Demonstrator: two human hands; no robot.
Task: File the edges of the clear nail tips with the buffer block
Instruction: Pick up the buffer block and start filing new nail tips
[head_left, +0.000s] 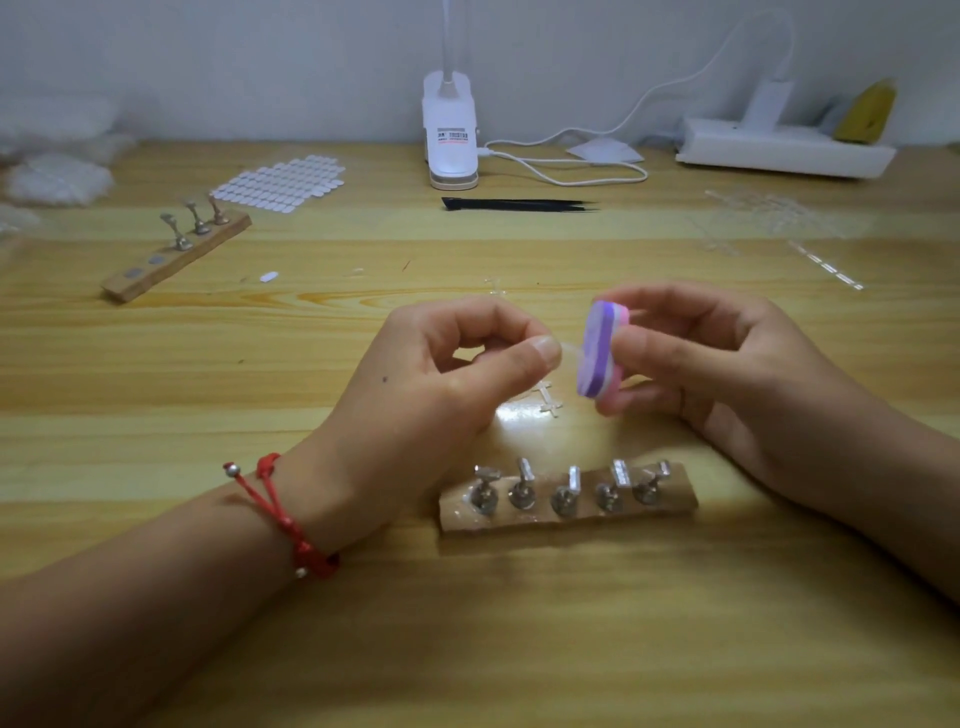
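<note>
My left hand pinches a clear nail tip between thumb and forefinger above the table's middle. My right hand grips a purple, white and pink buffer block, held upright with its purple face against the tip. Below my hands lies a wooden holder with several metal stands. A clear plastic sprue piece lies on the table under the block.
A second wooden holder with three stands lies at the left. A sheet of adhesive tabs, black tweezers, a white clip lamp with cable, a white power strip and scattered clear sprues sit farther back.
</note>
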